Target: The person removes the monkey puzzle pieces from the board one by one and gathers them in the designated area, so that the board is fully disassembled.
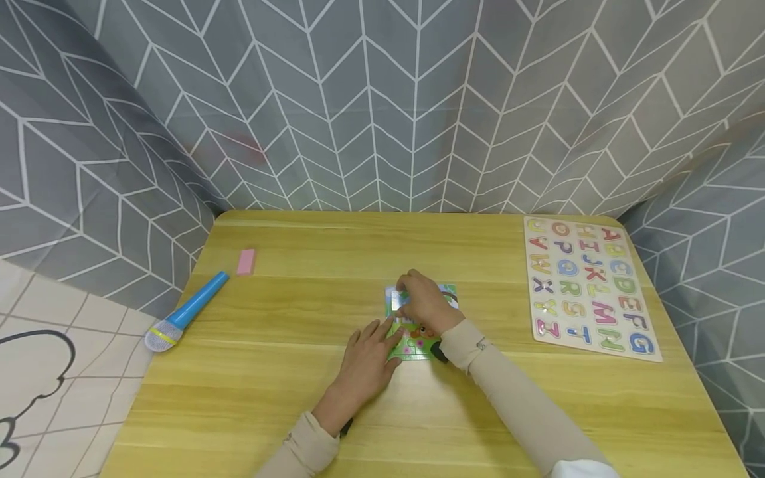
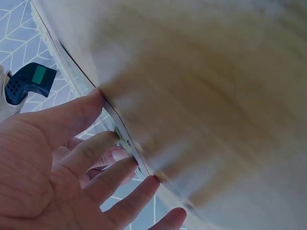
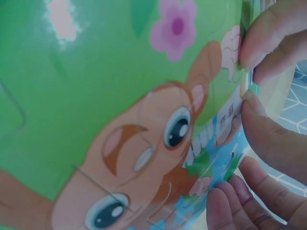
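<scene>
My left hand (image 1: 366, 362), loosely spread, should gently brace the puzzle (image 1: 420, 337) beneath my right hand (image 1: 425, 302), whose grip I cannot tell, so pressure lands evenly.

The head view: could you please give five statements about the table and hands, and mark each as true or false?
1. The left hand and right hand touch the jigsaw puzzle. True.
2. The toy microphone is mostly red. False: it is mostly blue.
3. The alphabet puzzle board lies right of the jigsaw puzzle. True.
4. The pink block lies between the hands. False: it lies near the toy microphone.
5. The jigsaw puzzle shows a pink flower on green. True.
</scene>
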Tool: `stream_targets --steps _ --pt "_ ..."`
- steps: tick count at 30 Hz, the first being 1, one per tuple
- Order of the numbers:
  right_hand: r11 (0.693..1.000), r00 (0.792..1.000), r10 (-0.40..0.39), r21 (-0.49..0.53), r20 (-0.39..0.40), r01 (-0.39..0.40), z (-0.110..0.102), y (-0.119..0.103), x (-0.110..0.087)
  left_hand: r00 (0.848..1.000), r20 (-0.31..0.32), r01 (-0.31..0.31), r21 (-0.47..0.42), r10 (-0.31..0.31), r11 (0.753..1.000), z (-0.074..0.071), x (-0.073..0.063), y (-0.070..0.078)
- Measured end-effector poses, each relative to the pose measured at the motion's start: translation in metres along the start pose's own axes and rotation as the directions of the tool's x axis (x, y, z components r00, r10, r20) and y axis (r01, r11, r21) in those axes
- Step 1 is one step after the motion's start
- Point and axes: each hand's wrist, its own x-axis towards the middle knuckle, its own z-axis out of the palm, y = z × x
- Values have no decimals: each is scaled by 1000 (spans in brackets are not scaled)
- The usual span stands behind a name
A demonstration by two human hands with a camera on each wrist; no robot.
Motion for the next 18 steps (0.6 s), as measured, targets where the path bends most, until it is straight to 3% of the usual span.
stream_targets --steps 9,18 --pt "1000 1000 14 -14 -3 -14 0 0 2 1000 -9 -10 -15 9 1000 -1 1 -2" --pt "999 999 25 40 -23 -25 3 1 -1 1000 -9 -19 -24 19 1000 -1 1 -4"
